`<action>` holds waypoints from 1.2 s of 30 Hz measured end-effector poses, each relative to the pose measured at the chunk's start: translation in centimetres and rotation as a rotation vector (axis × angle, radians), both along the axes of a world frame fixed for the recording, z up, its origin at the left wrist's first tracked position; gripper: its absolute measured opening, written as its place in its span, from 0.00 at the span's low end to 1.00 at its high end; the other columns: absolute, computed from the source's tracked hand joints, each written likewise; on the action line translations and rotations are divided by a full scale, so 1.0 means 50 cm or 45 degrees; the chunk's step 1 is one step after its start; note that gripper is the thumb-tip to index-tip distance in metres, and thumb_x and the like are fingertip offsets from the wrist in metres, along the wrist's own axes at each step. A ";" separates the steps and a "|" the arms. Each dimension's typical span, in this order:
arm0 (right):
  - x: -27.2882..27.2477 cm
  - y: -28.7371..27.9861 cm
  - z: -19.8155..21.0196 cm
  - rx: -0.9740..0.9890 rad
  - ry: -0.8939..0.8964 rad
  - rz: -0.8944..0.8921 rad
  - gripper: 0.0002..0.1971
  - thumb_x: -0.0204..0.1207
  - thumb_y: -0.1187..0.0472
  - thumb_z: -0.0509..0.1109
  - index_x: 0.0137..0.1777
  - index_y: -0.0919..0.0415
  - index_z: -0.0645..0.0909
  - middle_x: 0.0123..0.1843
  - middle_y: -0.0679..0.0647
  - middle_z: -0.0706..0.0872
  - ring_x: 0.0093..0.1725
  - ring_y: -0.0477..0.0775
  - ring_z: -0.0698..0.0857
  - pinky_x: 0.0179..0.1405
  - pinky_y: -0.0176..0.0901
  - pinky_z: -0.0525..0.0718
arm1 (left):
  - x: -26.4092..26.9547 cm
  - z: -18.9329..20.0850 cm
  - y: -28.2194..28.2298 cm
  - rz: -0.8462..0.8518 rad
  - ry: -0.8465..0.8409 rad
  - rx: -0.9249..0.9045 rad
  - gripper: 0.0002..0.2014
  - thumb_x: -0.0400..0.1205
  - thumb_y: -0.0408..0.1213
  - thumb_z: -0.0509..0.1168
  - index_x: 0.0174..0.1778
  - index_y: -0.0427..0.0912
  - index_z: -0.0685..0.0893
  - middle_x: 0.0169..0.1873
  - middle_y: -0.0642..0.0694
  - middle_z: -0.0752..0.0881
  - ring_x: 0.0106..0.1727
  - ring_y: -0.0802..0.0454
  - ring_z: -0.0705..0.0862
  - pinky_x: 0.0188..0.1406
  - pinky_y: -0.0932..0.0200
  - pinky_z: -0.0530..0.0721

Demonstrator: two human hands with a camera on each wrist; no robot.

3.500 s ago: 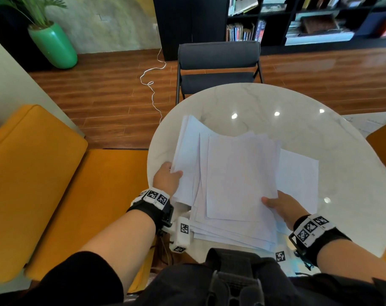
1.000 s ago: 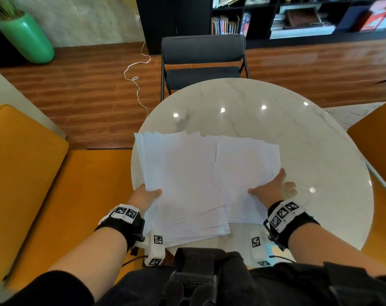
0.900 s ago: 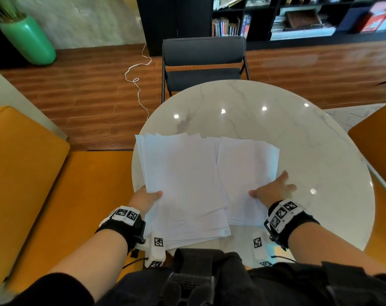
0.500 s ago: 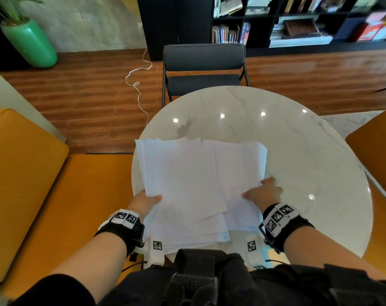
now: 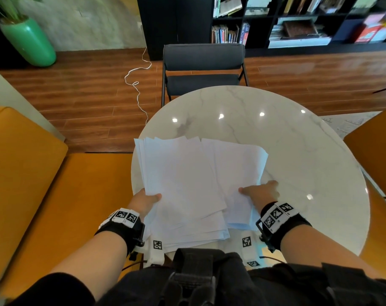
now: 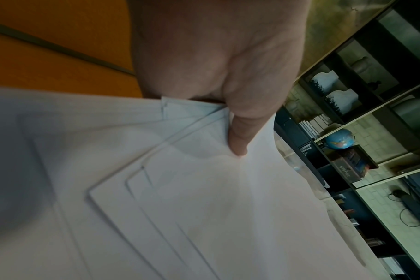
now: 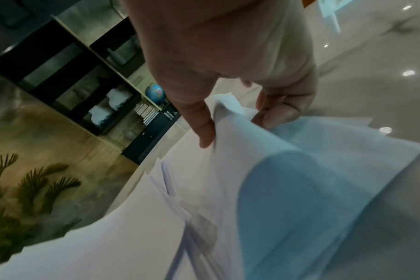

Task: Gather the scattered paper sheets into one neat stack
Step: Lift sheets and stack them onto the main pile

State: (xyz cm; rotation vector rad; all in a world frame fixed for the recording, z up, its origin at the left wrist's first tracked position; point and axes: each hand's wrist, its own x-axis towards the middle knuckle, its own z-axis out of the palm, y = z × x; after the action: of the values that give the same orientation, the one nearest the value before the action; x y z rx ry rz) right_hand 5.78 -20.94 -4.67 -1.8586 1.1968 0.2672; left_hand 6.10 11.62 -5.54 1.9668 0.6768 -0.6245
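White paper sheets lie in two overlapping fanned piles on the near left of the round table. The larger left pile [image 5: 181,184] overhangs the near rim. My left hand [image 5: 148,199] grips its near left edge, thumb on top and fingers hidden beneath. In the left wrist view the thumb [image 6: 237,136] presses down on the sheets [image 6: 204,208]. The smaller right pile [image 5: 238,171] lies tucked partly under the left one. My right hand [image 5: 258,188] pinches its near right edge. In the right wrist view that edge [image 7: 228,189] is lifted off the table, with the thumb [image 7: 204,128] above and curled fingers [image 7: 281,111] below.
The marble table [image 5: 298,162] is bare on its far and right parts. A grey chair [image 5: 203,69] stands at the far side. Orange seats flank the table on the left [image 5: 33,173] and right [image 5: 377,146]. A white cable [image 5: 137,85] lies on the wooden floor.
My right hand went from lying flat on the right pile to pinching its edge, and drew the pile left, closer under the left pile. The left hand kept its grip.
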 end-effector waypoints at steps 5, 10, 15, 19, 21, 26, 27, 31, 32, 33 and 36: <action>-0.001 -0.019 -0.035 0.363 -0.105 -0.043 0.41 0.38 0.50 0.89 0.54 0.68 0.84 0.51 0.62 0.91 0.49 0.67 0.89 0.56 0.61 0.87 | 0.000 0.000 0.001 0.000 0.004 -0.013 0.24 0.81 0.42 0.67 0.72 0.36 0.75 0.69 0.36 0.81 0.70 0.34 0.78 0.72 0.42 0.75; 0.012 -0.016 -0.021 0.498 -0.392 -0.039 0.44 0.41 0.44 0.90 0.58 0.66 0.83 0.51 0.62 0.92 0.49 0.65 0.91 0.51 0.56 0.88 | -0.002 0.001 0.005 0.018 0.008 -0.034 0.24 0.80 0.43 0.68 0.71 0.37 0.77 0.68 0.36 0.83 0.68 0.34 0.79 0.72 0.39 0.75; 0.000 -0.001 0.043 0.440 -0.461 0.196 0.25 0.62 0.55 0.84 0.56 0.68 0.84 0.51 0.64 0.91 0.50 0.67 0.90 0.52 0.55 0.88 | -0.004 0.000 0.007 0.038 0.000 -0.053 0.24 0.79 0.43 0.69 0.69 0.37 0.78 0.66 0.35 0.84 0.67 0.33 0.80 0.72 0.36 0.76; 0.001 -0.015 0.030 0.253 -0.202 0.340 0.22 0.64 0.62 0.83 0.57 0.71 0.85 0.55 0.65 0.90 0.56 0.67 0.88 0.62 0.61 0.84 | -0.008 -0.004 0.009 0.035 -0.005 -0.052 0.24 0.79 0.44 0.69 0.70 0.37 0.78 0.66 0.36 0.84 0.67 0.33 0.81 0.71 0.36 0.76; 0.011 -0.024 0.033 -0.035 -0.125 0.445 0.15 0.68 0.64 0.78 0.51 0.72 0.85 0.55 0.67 0.88 0.57 0.68 0.86 0.63 0.56 0.83 | -0.009 -0.004 0.009 0.046 0.000 -0.065 0.25 0.79 0.44 0.70 0.70 0.37 0.78 0.66 0.36 0.84 0.67 0.34 0.81 0.71 0.36 0.76; 0.034 -0.039 0.107 -0.410 -0.254 0.510 0.10 0.74 0.66 0.66 0.47 0.72 0.86 0.45 0.69 0.87 0.49 0.70 0.86 0.49 0.55 0.83 | -0.017 0.005 0.003 0.046 0.028 -0.056 0.24 0.81 0.39 0.68 0.71 0.35 0.76 0.69 0.37 0.82 0.70 0.35 0.78 0.69 0.48 0.75; 0.041 -0.043 0.128 -0.438 -0.342 0.483 0.11 0.74 0.66 0.65 0.46 0.73 0.86 0.42 0.69 0.86 0.46 0.69 0.86 0.45 0.55 0.82 | -0.019 0.005 0.003 0.045 0.031 -0.061 0.24 0.81 0.39 0.68 0.72 0.35 0.76 0.69 0.38 0.82 0.70 0.35 0.78 0.68 0.49 0.75; 0.071 -0.051 0.201 -0.273 -0.686 0.226 0.08 0.70 0.63 0.67 0.37 0.69 0.83 0.33 0.62 0.80 0.35 0.58 0.77 0.34 0.47 0.74 | -0.025 0.004 0.006 0.075 0.027 -0.085 0.24 0.80 0.40 0.69 0.72 0.36 0.76 0.68 0.38 0.82 0.69 0.36 0.80 0.69 0.46 0.77; 0.075 -0.049 0.223 -0.124 -0.781 0.104 0.05 0.68 0.64 0.69 0.33 0.65 0.81 0.31 0.59 0.78 0.34 0.56 0.76 0.31 0.45 0.74 | -0.026 0.005 0.006 0.085 0.027 -0.091 0.24 0.80 0.40 0.69 0.72 0.36 0.76 0.68 0.38 0.83 0.69 0.35 0.80 0.68 0.47 0.77; 0.077 -0.048 0.242 0.011 -0.873 0.000 0.05 0.67 0.65 0.71 0.31 0.63 0.79 0.30 0.56 0.78 0.31 0.54 0.75 0.29 0.42 0.74 | -0.026 0.004 0.007 0.092 0.025 -0.094 0.25 0.80 0.40 0.69 0.72 0.36 0.76 0.68 0.38 0.83 0.68 0.35 0.80 0.68 0.47 0.77; 0.081 -0.046 0.294 0.280 -1.106 -0.049 0.07 0.68 0.69 0.75 0.46 0.63 0.86 0.38 0.52 0.86 0.33 0.49 0.84 0.33 0.36 0.82 | -0.028 0.006 0.007 0.112 0.020 -0.132 0.25 0.79 0.39 0.70 0.72 0.37 0.77 0.68 0.37 0.83 0.68 0.35 0.80 0.72 0.41 0.77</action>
State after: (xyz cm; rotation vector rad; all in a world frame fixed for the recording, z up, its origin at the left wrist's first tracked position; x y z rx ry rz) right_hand 9.83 -23.26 10.02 -1.4898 0.5638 -0.3912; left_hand 4.68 11.95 -5.22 1.8280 0.7222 -0.6100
